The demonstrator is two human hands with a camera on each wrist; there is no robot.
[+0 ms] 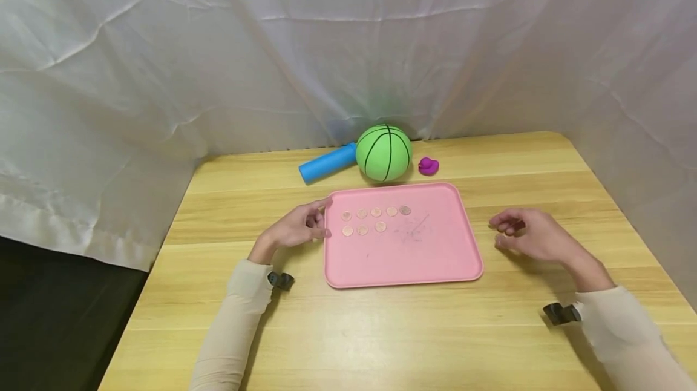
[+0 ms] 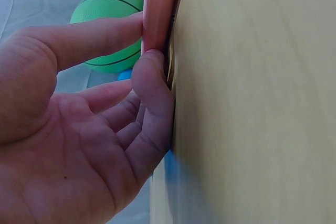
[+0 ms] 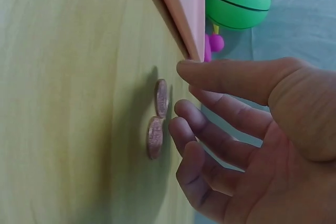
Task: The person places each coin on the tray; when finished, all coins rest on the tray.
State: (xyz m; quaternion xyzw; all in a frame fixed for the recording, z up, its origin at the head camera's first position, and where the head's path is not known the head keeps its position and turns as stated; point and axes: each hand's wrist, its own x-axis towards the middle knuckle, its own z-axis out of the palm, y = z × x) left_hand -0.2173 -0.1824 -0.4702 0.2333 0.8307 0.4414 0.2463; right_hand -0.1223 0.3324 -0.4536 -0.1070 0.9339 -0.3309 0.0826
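Note:
A pink tray [image 1: 403,264] lies on the table with several copper-coloured coins [image 1: 376,212] in two rows toward its upper left. My left hand [image 1: 296,226] rests at the tray's left edge; thumb and a fingertip touch the rim [image 2: 156,19], spread apart along it. To the right of the tray, my right hand [image 1: 536,235] hovers low over the table, fingers loosely bent and holding nothing. In the right wrist view, one coin [image 3: 161,98] and a second coin [image 3: 155,137] show end to end just below those fingertips, hidden in the head view.
Behind the tray stand a green ball [image 1: 383,153] with black lines, a blue cylinder [image 1: 328,163] against its left side and a small purple rubber duck [image 1: 428,166] to its right. A pale curtain [image 1: 348,46] hangs around the wooden table [image 1: 381,336].

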